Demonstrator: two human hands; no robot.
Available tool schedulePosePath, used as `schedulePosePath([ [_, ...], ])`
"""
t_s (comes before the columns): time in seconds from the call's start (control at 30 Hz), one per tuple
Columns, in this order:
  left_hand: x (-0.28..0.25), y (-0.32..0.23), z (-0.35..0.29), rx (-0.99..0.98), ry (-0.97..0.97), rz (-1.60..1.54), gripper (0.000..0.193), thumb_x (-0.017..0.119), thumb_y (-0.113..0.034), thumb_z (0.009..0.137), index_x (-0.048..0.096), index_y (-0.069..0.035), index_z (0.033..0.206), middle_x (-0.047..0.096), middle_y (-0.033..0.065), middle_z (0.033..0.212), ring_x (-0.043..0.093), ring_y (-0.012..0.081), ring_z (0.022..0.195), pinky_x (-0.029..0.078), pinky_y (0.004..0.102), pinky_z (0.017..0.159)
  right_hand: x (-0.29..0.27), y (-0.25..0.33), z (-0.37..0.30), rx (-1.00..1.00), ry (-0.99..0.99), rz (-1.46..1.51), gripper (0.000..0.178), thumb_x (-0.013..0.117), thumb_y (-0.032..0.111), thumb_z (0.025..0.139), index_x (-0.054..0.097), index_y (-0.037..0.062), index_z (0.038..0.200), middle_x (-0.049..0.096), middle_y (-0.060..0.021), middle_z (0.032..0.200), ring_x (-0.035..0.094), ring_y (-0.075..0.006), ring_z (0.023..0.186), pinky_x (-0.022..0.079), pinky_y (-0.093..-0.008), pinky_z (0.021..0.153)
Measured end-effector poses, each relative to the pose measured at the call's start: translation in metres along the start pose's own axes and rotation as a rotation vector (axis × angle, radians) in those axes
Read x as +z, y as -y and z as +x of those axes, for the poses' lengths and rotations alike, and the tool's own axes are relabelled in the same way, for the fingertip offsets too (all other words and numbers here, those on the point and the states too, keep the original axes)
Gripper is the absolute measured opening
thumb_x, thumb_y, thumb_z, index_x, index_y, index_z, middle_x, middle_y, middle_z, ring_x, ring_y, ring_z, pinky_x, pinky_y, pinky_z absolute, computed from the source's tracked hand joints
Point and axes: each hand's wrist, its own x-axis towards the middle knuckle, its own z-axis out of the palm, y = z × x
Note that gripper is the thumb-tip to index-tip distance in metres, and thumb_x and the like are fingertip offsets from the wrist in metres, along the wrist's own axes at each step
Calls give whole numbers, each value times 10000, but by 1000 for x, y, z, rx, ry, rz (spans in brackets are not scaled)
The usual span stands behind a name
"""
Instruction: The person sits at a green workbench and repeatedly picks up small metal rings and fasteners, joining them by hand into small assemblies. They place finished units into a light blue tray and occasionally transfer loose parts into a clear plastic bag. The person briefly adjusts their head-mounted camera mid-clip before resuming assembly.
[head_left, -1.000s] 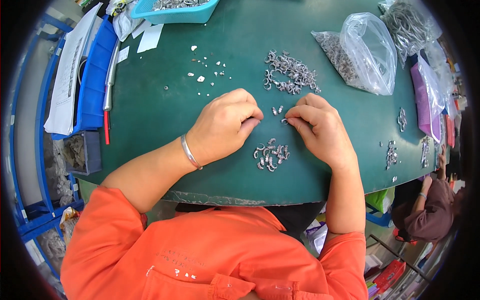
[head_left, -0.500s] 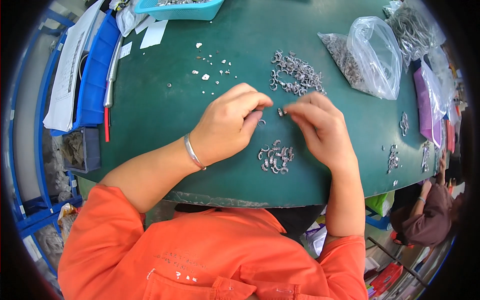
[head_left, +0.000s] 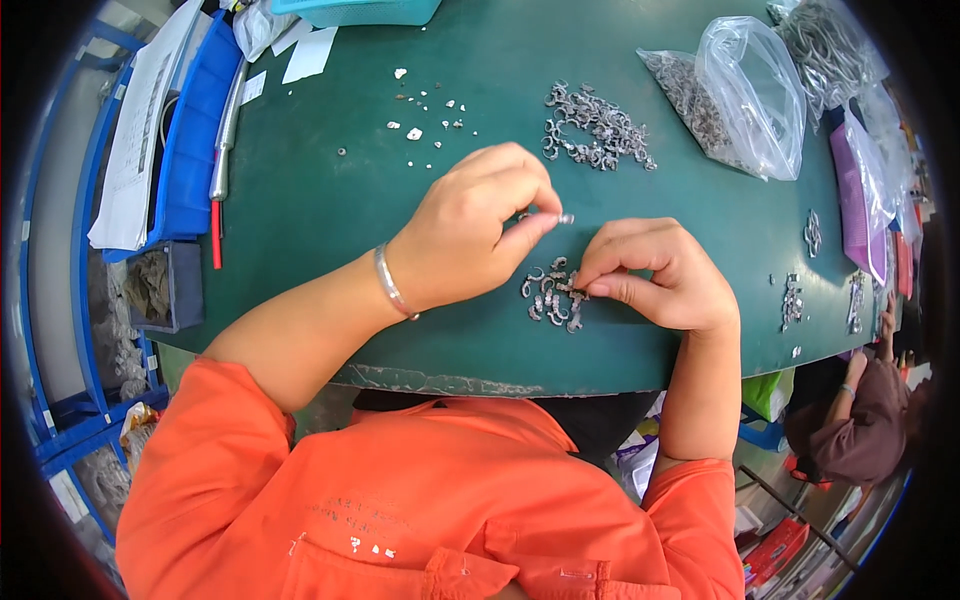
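Observation:
My left hand [head_left: 472, 222], with a silver bangle at its wrist, is closed in a pinch above the table. A small grey metal ring piece [head_left: 567, 218] sticks out past its thumb and fingertip. To the right, my right hand [head_left: 668, 272] has thumb and forefinger pressed together at the edge of a small pile of curved metal pieces [head_left: 548, 297]. One of these curved pieces shows at its fingertips, partly hidden by them. Farther off lies a larger heap of similar grey C-shaped pieces [head_left: 598, 125].
White crumbs [head_left: 414, 134] lie scattered on the green table [head_left: 320, 270]. An open plastic bag [head_left: 750, 100] of grey pieces stands far right, near a purple basket [head_left: 855, 200]. A blue tray [head_left: 185, 150] lines the left edge. Another person [head_left: 865, 420] sits at the right.
My right hand has come down and nearer, from beside my left fingertips to the small pile. A ring piece now shows in my left pinch; the loose one beneath that hand is out of sight.

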Motion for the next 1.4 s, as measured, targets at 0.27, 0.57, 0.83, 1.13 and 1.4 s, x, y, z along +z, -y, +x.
schedulePosePath([
  [0.27,-21,4,-5,-29,121,121,119,711,-10,777,662,-38,882,620,83,909,619,255,830,494,314,711,1,2,0,-1,-141,-179,107,664,-24,812,696,8,909,655,-117,809,629,-276,736,497,-352,662],
  [0.57,-10,7,-4,55,181,133,141,725,-23,764,631,-42,867,610,90,841,609,292,801,504,379,715,11,-12,13,-4,-626,-612,243,605,-73,811,662,6,1034,624,-145,1032,592,-330,959,487,-383,838],
  [0.83,-2,-13,-10,139,229,10,165,711,-5,781,658,-38,935,604,95,934,605,270,863,506,351,767,17,-17,21,-35,-724,-642,345,529,-141,775,667,-14,1065,636,-153,1086,570,-349,1036,465,-400,937],
  [1.13,-4,13,17,0,133,229,249,610,63,832,629,-24,1064,586,126,1030,600,298,852,502,354,785,6,-22,14,-69,-549,-496,242,578,-107,787,694,14,962,668,-133,972,609,-325,938,495,-385,844],
  [1.4,7,8,13,54,116,157,137,693,23,793,668,-30,918,585,102,903,596,273,840,493,347,745,4,-10,3,-13,-492,-445,123,718,3,753,691,20,873,639,-100,837,594,-294,818,487,-381,735],
])
